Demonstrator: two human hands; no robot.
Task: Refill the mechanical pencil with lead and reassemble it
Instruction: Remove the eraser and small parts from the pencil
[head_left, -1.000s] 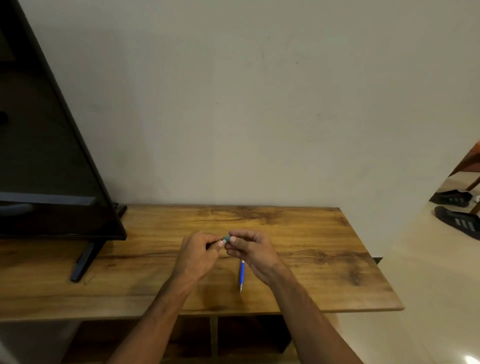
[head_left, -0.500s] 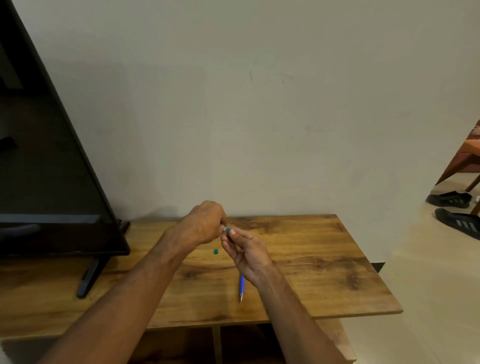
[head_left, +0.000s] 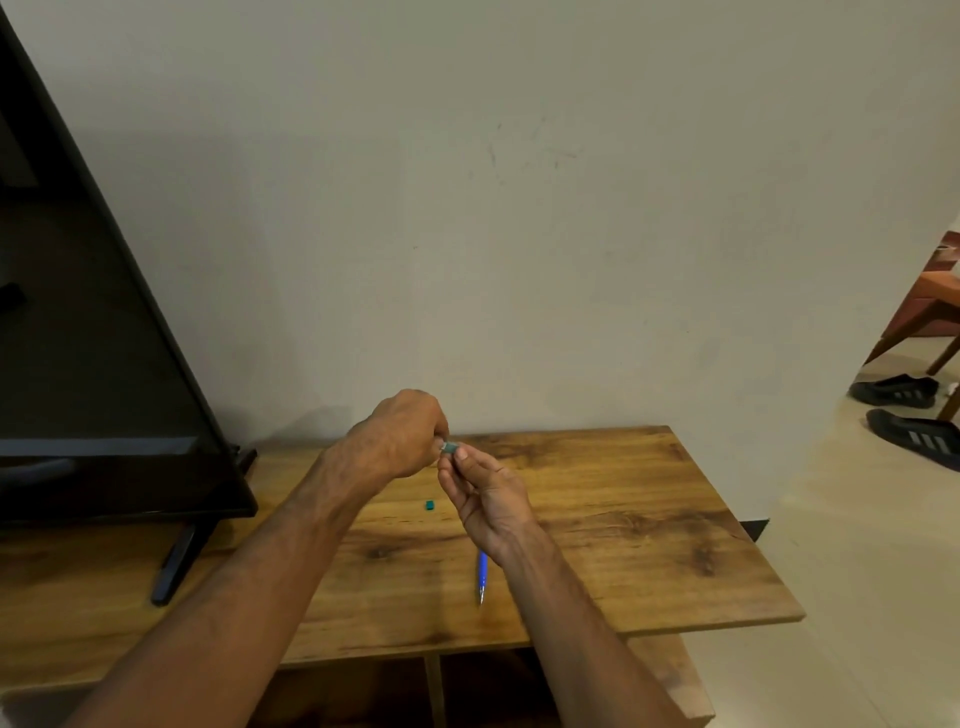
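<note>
My right hand (head_left: 480, 493) is raised above the wooden table (head_left: 623, 519), palm toward me, gripping a small teal lead case (head_left: 450, 447) between thumb and fingers. My left hand (head_left: 402, 436) reaches in from the left, its fingertips pinched at the case's top end. Whatever lies between those fingertips is too small to see. A tiny teal cap (head_left: 429, 504) rests on the table just below the hands. The blue mechanical pencil (head_left: 482, 574) lies on the table, tip toward me, its far part hidden under my right wrist.
A black TV (head_left: 93, 364) on its stand foot (head_left: 179, 564) fills the left side. A plain wall rises right behind the table. The table's right edge drops to the floor, where black shoes (head_left: 914, 436) and a wooden chair (head_left: 930, 317) stand.
Both hands lifted off the table and moved toward the wall. The teal cap has come off the case and lies on the table. The pencil has not moved.
</note>
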